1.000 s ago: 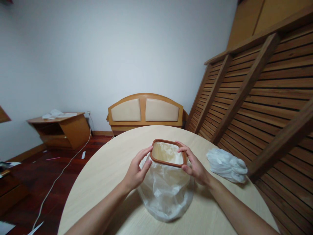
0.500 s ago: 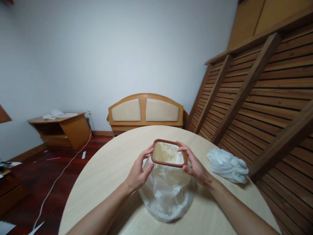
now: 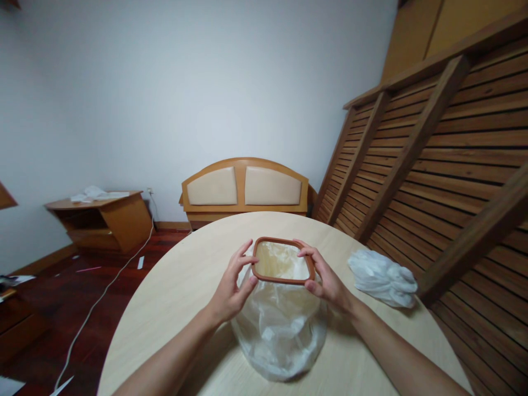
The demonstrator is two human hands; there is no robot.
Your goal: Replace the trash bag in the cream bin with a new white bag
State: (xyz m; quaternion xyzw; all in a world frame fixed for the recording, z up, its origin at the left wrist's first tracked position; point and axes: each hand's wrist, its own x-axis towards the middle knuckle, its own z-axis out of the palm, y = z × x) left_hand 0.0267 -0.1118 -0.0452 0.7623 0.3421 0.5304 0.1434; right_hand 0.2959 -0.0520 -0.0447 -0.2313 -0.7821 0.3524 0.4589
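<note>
Between left hand (image 3: 231, 291) and right hand (image 3: 332, 283), half-curled fingers (image 3: 315, 254) pinching its ends: rim (image 3: 284, 281) at bag (image 3: 280, 341) mouth, apparently being seated; next calls for even pressure.

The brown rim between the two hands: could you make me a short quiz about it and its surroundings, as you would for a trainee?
1. True or false: the right hand touches the brown rim.
2. Which lies on the round table? A) scissors; B) a crumpled white bundle; C) a mug.
3. Fill in: beyond the table is a headboard with ____ cream panels.

Key: 1. True. 2. B. 3. Two.
</note>
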